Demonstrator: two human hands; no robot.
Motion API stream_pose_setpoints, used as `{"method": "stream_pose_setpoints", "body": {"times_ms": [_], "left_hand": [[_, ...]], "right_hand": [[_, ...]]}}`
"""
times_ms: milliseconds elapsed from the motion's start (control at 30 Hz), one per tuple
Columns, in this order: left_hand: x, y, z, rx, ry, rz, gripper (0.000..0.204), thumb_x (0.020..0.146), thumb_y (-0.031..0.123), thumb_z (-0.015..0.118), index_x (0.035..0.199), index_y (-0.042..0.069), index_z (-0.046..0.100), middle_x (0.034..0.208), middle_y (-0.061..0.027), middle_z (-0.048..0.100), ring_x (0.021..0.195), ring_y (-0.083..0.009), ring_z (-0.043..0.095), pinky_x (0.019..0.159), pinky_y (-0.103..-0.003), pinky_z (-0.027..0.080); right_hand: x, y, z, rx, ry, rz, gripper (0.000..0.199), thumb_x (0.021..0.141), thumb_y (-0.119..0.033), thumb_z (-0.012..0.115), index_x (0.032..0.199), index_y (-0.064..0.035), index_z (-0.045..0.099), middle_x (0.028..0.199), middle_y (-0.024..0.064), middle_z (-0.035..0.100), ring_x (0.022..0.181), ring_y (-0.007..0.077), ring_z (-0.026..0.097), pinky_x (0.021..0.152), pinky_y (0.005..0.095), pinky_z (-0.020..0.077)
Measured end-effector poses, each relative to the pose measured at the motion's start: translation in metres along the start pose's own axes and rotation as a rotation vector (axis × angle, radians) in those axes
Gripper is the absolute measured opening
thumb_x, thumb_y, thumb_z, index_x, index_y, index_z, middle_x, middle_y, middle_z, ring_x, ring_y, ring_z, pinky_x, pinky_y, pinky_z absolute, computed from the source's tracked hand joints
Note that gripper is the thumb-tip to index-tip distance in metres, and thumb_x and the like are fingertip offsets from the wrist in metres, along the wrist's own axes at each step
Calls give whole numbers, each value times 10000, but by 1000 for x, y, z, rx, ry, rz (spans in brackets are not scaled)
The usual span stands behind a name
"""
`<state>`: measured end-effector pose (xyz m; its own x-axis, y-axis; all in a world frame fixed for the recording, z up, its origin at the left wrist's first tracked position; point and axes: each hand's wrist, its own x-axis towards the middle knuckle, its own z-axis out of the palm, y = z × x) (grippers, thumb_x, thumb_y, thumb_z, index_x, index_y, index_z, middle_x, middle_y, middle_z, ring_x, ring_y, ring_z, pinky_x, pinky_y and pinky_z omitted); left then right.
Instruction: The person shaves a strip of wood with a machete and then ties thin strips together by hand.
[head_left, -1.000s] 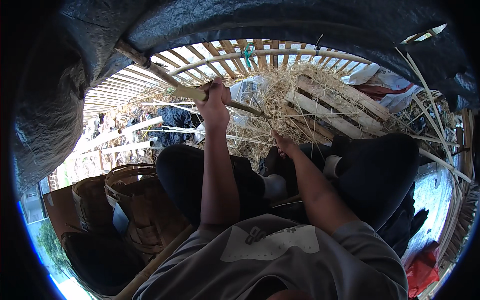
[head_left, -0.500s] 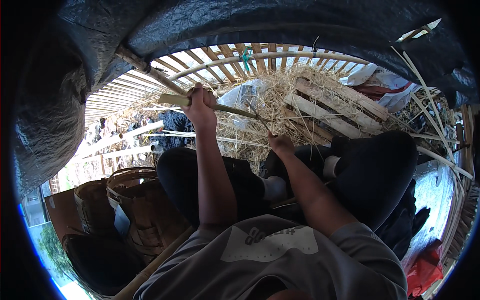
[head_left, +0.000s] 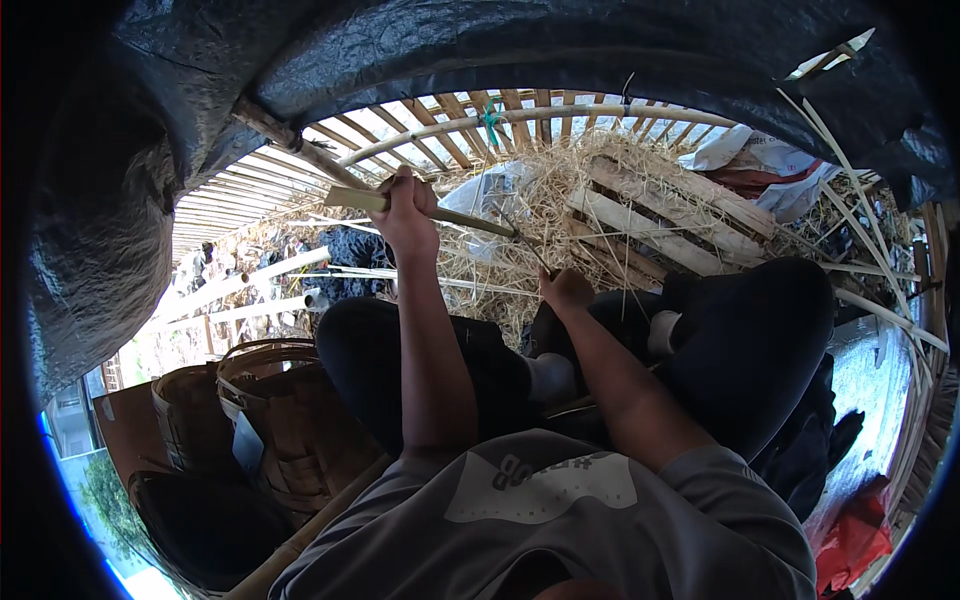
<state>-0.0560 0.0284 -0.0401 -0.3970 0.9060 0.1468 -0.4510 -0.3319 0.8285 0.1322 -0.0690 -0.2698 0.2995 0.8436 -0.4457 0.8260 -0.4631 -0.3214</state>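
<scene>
The left hand [head_left: 408, 215] grips a bamboo stick [head_left: 440, 212] raised at 12 o'clock. The right hand [head_left: 566, 290], fingers closed, pinches a thin strip [head_left: 528, 248] peeling off it. The split looks only partly run, with most of the stick whole.

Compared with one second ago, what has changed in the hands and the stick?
The left hand, gripping the bamboo stick, moved slightly up and left, taking the stick along. The right hand slid a little toward the body, pinching a thin strip. Both grips, the woven baskets and wooden pallet stayed unchanged.
</scene>
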Motion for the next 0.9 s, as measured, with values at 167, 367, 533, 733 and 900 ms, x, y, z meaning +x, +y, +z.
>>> {"method": "stream_pose_setpoints", "body": {"times_ms": [167,367,533,733,900], "left_hand": [[-3,-1,1,14,22,-23,354,919,14,553,639,95,353,535,34,294,436,-69,213,421,-288,173],[-6,0,13,26,3,-12,356,918,18,557,638,99,353,530,29,297,437,-72,207,422,-290,174],[-5,5,-9,28,42,-15,371,916,17,556,627,108,343,523,32,288,431,-70,199,422,-293,169],[-2,-5,12,2,-15,-39,383,919,32,572,624,113,340,520,37,280,428,-68,196,424,-295,162],[-6,1,5,42,8,-6,402,923,36,567,615,119,322,519,42,271,430,-67,195,422,-294,161]], "right_hand": [[-6,14,6,-35,180,-77,693,865,-679,516,827,-19,722,835,176,708,795,342,712,688,467,570],[10,10,12,29,158,14,728,896,-674,469,850,10,713,832,200,711,678,329,704,608,427,565],[21,-6,-2,629,-546,394,764,891,-707,450,865,28,659,682,159,655,528,264,635,527,415,514],[66,32,17,949,-769,548,678,907,-643,500,712,-9,636,662,95,627,466,218,572,472,404,465],[14,0,1,70,52,-62,567,834,-572,611,821,-10,683,768,165,698,712,330,701,683,442,572]]}}
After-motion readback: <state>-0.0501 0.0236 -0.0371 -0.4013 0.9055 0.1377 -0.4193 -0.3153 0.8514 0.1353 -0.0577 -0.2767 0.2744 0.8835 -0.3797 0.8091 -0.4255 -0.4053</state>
